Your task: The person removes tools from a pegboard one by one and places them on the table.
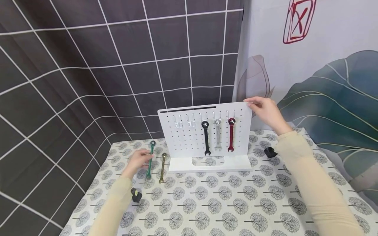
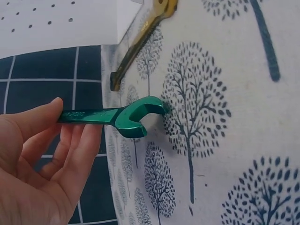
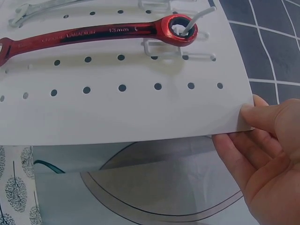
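Observation:
My left hand (image 1: pixel 140 161) pinches a green ratchet wrench (image 1: pixel 150 160) between thumb and fingers, ring end upward; its open jaw end (image 2: pixel 140 117) points away from the palm in the left wrist view. Just right of it a gold wrench (image 1: pixel 162 167) lies on the tablecloth. With thumb and fingers, my right hand (image 1: pixel 265 111) grips the top right corner of a white pegboard (image 1: pixel 183 141). On the board's hooks hang a black wrench (image 1: pixel 206 139), a silver wrench (image 1: pixel 218 134) and a red wrench (image 1: pixel 231 135). The red one shows "13mm" in the right wrist view.
Two bare hooks (image 1: pixel 191 122) are on the board's left side. The board stands on a white base (image 1: pixel 209 167) upon a tree-patterned tablecloth (image 1: pixel 212 206). Dark tiled curtain (image 1: pixel 124 78) runs behind and left; a leaf-printed cloth (image 1: pixel 339 108) hangs at the right.

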